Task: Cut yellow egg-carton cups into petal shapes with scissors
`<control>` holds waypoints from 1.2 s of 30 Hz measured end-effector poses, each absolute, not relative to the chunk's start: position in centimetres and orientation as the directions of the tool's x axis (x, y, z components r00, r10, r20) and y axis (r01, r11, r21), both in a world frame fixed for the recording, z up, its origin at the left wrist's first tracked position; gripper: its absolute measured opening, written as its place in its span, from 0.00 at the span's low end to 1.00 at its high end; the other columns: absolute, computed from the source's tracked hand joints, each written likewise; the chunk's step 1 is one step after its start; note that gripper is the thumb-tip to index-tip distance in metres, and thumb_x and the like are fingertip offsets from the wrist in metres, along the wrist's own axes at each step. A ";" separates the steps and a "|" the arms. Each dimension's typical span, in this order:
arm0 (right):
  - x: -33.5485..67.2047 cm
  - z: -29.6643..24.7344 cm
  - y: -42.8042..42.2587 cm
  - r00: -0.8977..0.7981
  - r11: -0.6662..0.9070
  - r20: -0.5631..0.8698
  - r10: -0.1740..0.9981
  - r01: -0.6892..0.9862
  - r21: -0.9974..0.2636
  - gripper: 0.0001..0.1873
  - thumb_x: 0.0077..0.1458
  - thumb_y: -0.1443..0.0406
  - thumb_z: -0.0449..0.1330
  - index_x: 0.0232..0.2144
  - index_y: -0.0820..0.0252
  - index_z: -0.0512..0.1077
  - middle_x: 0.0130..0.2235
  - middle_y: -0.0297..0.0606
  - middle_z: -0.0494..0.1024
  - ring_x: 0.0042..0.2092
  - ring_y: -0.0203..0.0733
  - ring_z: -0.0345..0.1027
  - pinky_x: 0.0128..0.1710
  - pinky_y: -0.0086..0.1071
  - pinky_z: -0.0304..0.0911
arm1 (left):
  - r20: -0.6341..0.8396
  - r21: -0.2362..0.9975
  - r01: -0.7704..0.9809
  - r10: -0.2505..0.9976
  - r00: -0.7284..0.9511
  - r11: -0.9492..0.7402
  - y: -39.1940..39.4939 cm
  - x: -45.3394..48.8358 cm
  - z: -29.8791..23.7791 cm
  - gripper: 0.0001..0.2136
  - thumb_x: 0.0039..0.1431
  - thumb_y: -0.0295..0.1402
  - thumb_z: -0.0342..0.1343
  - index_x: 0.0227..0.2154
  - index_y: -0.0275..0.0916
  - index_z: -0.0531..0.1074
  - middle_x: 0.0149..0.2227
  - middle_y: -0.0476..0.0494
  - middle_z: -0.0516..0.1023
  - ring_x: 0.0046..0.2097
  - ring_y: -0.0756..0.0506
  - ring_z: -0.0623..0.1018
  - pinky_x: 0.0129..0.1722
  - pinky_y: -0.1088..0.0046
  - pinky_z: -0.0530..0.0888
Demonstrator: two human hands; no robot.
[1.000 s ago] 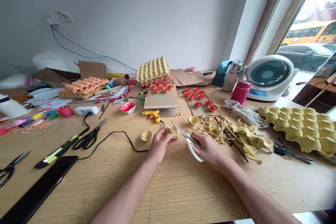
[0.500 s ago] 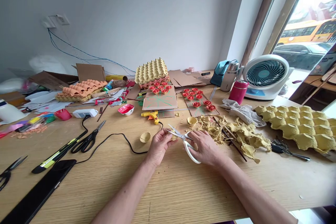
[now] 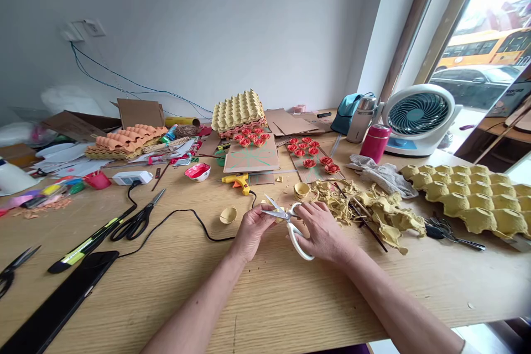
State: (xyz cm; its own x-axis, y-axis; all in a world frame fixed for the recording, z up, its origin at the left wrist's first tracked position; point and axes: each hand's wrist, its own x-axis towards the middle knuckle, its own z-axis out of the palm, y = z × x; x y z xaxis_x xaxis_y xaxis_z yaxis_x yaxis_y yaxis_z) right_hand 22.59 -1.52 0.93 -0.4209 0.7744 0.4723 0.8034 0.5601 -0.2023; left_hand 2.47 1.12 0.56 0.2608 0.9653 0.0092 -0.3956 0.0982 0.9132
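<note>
White-handled scissors [image 3: 295, 235] are in my right hand [image 3: 326, 230], their blades parted and pointing left. My left hand [image 3: 252, 229] pinches a small yellow egg-carton piece [image 3: 281, 213], mostly hidden by fingers and blades. The blades cross in front of that piece, near the left fingertips. To the left of my left hand lies a cut yellow carton cup [image 3: 228, 215]. Another cup [image 3: 301, 190] sits just beyond the scissors. A yellow glue gun [image 3: 236, 181] rests behind my left hand. Yellow carton scraps [image 3: 365, 207] are heaped right of my right hand.
Red paper flowers [image 3: 309, 150] stand on cardboard at the back. A yellow egg tray [image 3: 468, 193] lies right, near a fan [image 3: 418, 116] and a pink can [image 3: 375, 142]. Black scissors [image 3: 139, 220], a utility knife [image 3: 85, 246] and a black cable [image 3: 191, 211] lie left.
The scissor blades have opened wider, and the scissors have turned slightly. Both hands stay in nearly the same place; the whole view has shifted a little.
</note>
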 end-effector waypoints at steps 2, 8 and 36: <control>22.6 1.0 -1.6 -0.423 0.566 0.481 0.768 0.799 -0.201 0.14 0.60 0.55 0.56 0.41 0.58 0.68 0.38 0.42 0.74 0.41 0.48 0.65 0.45 0.40 0.54 | 0.016 0.918 -0.385 0.964 0.265 0.091 1.0 2.5 0.7 0.14 0.43 0.38 0.73 0.31 0.37 0.79 0.35 0.45 0.82 0.41 0.47 0.78 0.48 0.68 0.72; 22.7 1.0 -1.5 -0.441 0.584 0.486 0.754 0.789 -0.191 0.12 0.60 0.55 0.55 0.38 0.58 0.68 0.36 0.41 0.74 0.38 0.47 0.64 0.47 0.41 0.54 | 0.049 0.930 -0.363 0.960 0.276 0.057 0.9 2.5 0.7 0.14 0.44 0.40 0.72 0.31 0.38 0.79 0.35 0.45 0.82 0.41 0.46 0.78 0.48 0.68 0.71; 22.8 1.1 -1.6 -0.477 0.644 0.504 0.720 0.729 -0.231 0.10 0.57 0.60 0.55 0.28 0.56 0.60 0.27 0.34 0.69 0.30 0.42 0.62 0.44 0.39 0.54 | 0.208 0.968 -0.204 0.926 0.314 -0.148 1.2 1.7 2.0 0.08 0.50 0.36 0.68 0.30 0.37 0.79 0.33 0.46 0.79 0.39 0.47 0.77 0.47 0.70 0.71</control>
State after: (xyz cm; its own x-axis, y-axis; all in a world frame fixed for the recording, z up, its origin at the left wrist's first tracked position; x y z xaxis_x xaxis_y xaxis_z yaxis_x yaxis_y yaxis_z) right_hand 22.76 -1.56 1.10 -0.4768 0.7200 0.5042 0.7291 0.6444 -0.2307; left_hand 1.68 1.25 2.04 0.3140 0.9264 0.2079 -0.2044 -0.1478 0.9677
